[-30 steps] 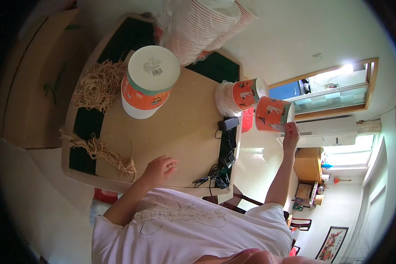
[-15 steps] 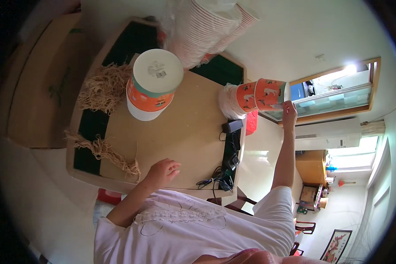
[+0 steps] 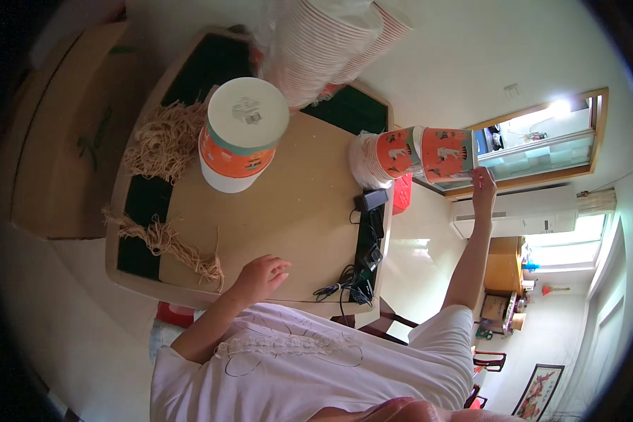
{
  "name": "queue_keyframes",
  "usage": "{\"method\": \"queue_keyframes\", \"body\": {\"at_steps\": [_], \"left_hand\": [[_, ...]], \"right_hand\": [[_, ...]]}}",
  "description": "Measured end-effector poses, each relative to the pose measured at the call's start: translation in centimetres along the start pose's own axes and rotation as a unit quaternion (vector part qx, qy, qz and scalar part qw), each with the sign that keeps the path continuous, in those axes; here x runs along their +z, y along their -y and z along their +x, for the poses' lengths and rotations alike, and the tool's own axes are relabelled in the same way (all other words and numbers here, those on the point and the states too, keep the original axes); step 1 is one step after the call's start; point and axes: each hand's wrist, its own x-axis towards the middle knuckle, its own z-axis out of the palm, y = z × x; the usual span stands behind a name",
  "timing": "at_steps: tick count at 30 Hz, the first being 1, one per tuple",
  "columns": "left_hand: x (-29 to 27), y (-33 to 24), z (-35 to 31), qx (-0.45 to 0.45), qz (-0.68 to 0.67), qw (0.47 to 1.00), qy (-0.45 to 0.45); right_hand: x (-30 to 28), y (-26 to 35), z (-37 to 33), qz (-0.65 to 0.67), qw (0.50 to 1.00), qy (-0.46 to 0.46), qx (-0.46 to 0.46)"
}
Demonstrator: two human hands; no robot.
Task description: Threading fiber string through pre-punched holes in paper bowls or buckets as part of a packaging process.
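My right hand [image 3: 482, 177] reaches out to the far right, its fingers closed on the base rim of an orange and green paper bucket [image 3: 446, 153]. This bucket lies sideways, its mouth facing a nested stack of similar paper buckets [image 3: 397, 153] partly wrapped in clear plastic. My left hand [image 3: 261, 278] hovers over the near part of the table with its fingers loosely bent and apart from the thumb, nothing in it. Beyond it, an upside-down paper bucket [image 3: 243, 151] stands on the table, its white base up and a white rim showing beneath.
Tan twine [image 3: 163, 144] lies heaped at the left of the table [image 3: 288, 211], with a looser bundle [image 3: 165, 243] nearer me. Tall plastic-wrapped stacks of white containers [image 3: 323, 53] stand behind. A black adapter [image 3: 371, 200] and cables [image 3: 344, 285] line the right edge. A cardboard box [image 3: 63, 162] is at left.
My right hand has moved right with the outermost bucket, widening the gap between it and the stack. My left hand has hardly moved.
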Motion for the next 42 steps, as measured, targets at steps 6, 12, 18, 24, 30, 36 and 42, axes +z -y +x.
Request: {"method": "queue_keyframes", "body": {"at_steps": [6,12,18,24,30,36,42], "left_hand": [[-0.1,-0.5,0.1,-0.012,0.003,1.0,0.016],[0.1,-0.3,-0.1,-0.017,0.008,1.0,0.021],[0.2,0.1,-0.2,-0.022,0.02,0.999,0.027],[0.4,-0.6,-0.1,-0.019,0.02,0.999,0.019],[0.3,0.0,-0.7,-0.031,0.032,0.999,0.011],[0.2,0.2,-1.0,-0.042,0.035,0.998,0.014],[0.7,0.5,-0.5,-0.045,0.036,0.998,0.038]], "right_hand": [[-2.2,2.4,-1.0,0.03,0.995,0.012,0.09],[-2.9,0.8,-2.7,0.115,0.992,-0.002,0.044],[-2.4,4.6,-1.2,0.252,0.967,-0.034,0.035],[1.7,5.2,3.4,0.226,0.973,-0.055,0.002],[3.1,5.3,3.8,0.053,0.998,-0.025,0.005],[-0.8,5.8,1.8,0.057,0.998,-0.03,-0.019],[-6.5,2.9,-3.7,0.03,0.996,-0.065,0.06]]}}
